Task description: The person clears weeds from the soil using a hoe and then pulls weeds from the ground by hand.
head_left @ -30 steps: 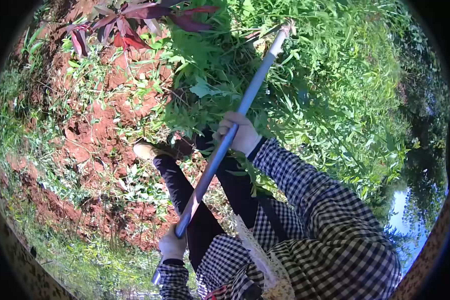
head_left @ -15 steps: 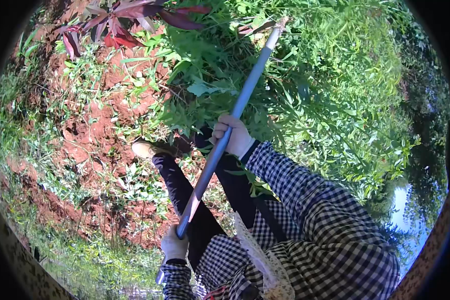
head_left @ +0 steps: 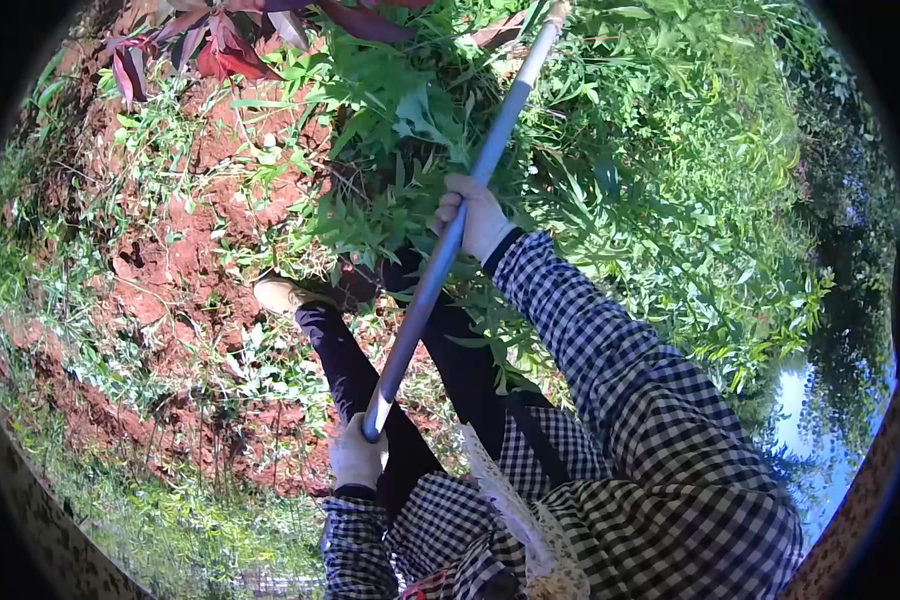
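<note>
A hoe [head_left: 500, 130] with a long blue-grey handle runs slantwise from lower left to the top of the view. Its far end is pale, and a brown blade-like piece [head_left: 499, 32] shows beside it, partly lost in the weeds and at the frame's edge. My right hand [head_left: 476, 214], in a pale glove, is closed round the middle of the handle. Lower down, my left hand [head_left: 357, 456], also gloved, grips near the handle's near end. Green weeds [head_left: 400, 190] stand under and around the upper handle.
A dark red-leaved plant [head_left: 225, 45] hangs at the top left. Reddish soil [head_left: 185, 250] with scattered weeds lies to the left, and my shoe [head_left: 278, 296] rests there. Dense grass [head_left: 670, 200] fills the right side. A pale strap-like piece [head_left: 510, 500] hangs before my checked shirt.
The hoe has shifted upward, so its far end now reaches the top edge. My right hand rose and moved slightly right; my left hand also moved slightly up and right.
</note>
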`<control>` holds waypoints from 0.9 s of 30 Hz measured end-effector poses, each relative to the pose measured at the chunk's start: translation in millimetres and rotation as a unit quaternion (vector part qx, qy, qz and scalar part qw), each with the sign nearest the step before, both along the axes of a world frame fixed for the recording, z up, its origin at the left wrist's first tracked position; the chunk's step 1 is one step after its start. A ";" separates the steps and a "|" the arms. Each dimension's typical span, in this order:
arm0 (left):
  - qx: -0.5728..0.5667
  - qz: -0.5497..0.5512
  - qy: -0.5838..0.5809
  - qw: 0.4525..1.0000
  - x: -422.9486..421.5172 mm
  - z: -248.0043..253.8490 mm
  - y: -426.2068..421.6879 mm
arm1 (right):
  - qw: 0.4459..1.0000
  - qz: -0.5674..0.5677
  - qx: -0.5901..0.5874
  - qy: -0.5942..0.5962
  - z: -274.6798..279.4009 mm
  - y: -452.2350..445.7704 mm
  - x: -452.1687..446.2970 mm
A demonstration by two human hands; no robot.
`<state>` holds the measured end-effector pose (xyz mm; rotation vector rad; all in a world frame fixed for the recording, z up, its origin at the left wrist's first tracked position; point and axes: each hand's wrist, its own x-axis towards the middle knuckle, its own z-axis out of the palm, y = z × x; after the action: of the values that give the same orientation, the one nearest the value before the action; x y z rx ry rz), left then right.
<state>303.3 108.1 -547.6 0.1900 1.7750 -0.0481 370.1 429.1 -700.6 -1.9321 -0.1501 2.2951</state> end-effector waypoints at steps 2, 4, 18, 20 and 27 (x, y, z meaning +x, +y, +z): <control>-0.021 -0.017 0.011 1.000 7.5 14.1 -27.1 | 1.000 0.014 0.004 -0.019 3.9 -28.5 2.0; -0.042 -0.018 0.030 0.999 6.8 21.0 -18.7 | 1.000 -0.003 -0.023 -0.011 -2.9 -26.6 4.7; -0.007 0.003 -0.027 1.000 9.1 44.8 -24.6 | 0.995 0.042 0.050 -0.078 28.5 -20.5 -16.1; -0.017 0.009 -0.025 1.000 16.8 58.2 -16.1 | 0.998 0.036 0.026 -0.052 35.8 -12.5 -6.0; 0.015 -0.014 -0.012 1.000 -9.2 44.7 38.7 | 0.994 0.012 0.103 0.020 56.6 45.3 -11.4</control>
<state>294.1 146.8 -502.9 0.2361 1.7505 -0.0388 358.7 474.4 -644.0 -1.7911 -0.3911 2.2312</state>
